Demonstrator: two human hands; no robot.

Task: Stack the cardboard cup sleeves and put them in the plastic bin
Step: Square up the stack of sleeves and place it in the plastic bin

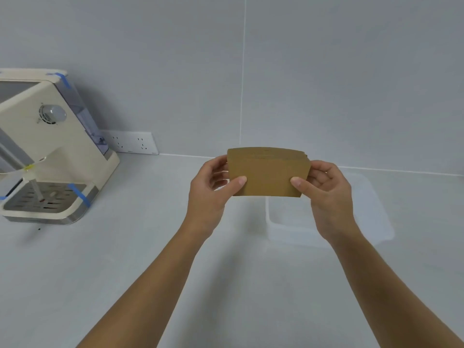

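Both hands, left [213, 187] and right [326, 194], pinched the stack of cardboard cup sleeves [267, 172] by its ends, long axis crosswise, raised over the clear plastic bin [376, 217].

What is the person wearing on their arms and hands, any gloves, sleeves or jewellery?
Nothing that shows. The left hand and right hand are bare, with no gloves, rings, watch or bracelets visible. Both forearms are uncovered right down to the picture's bottom edge, so no sleeve comes into view. The fingernails look short and unpainted.
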